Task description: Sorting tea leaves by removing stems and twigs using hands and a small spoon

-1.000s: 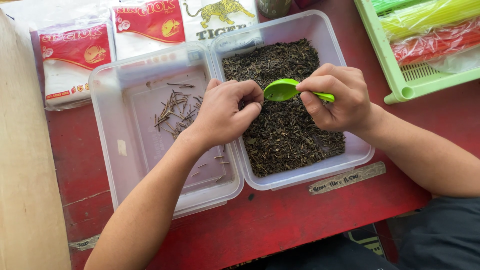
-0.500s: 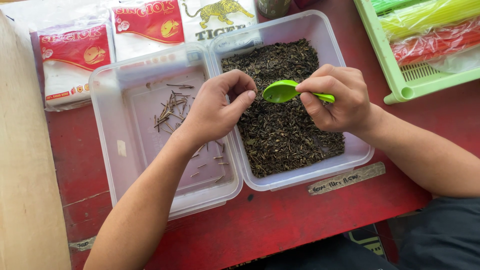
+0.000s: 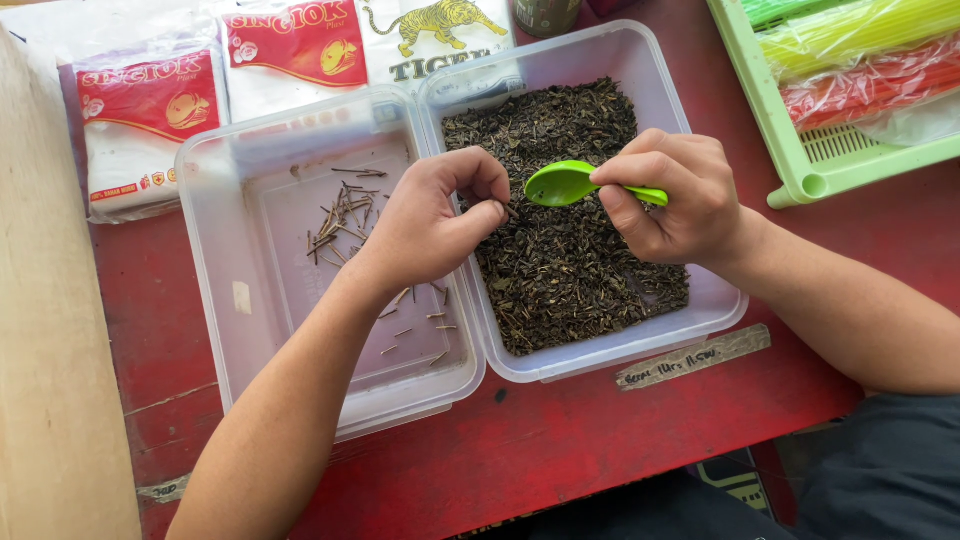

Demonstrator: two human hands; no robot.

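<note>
A green spoon (image 3: 568, 183) is pinched in the right hand (image 3: 672, 195) over the tub of tea leaves (image 3: 565, 240), the left hand (image 3: 432, 222) at its nine o'clock with thumb and forefinger closed together, a stem tub (image 3: 300, 260) beyond, packets (image 3: 150, 110) at ten o'clock.

A bright green spoon (image 3: 572, 183) over dark brown-black dried leaves (image 3: 570, 240) in a clear tub (image 3: 640, 60); pale brown stems (image 3: 345, 220) in its clear twin (image 3: 220, 300), on a worn red table (image 3: 560, 450) beside red-and-white packets (image 3: 150, 120) and a pale green tray (image 3: 790, 150).
</note>
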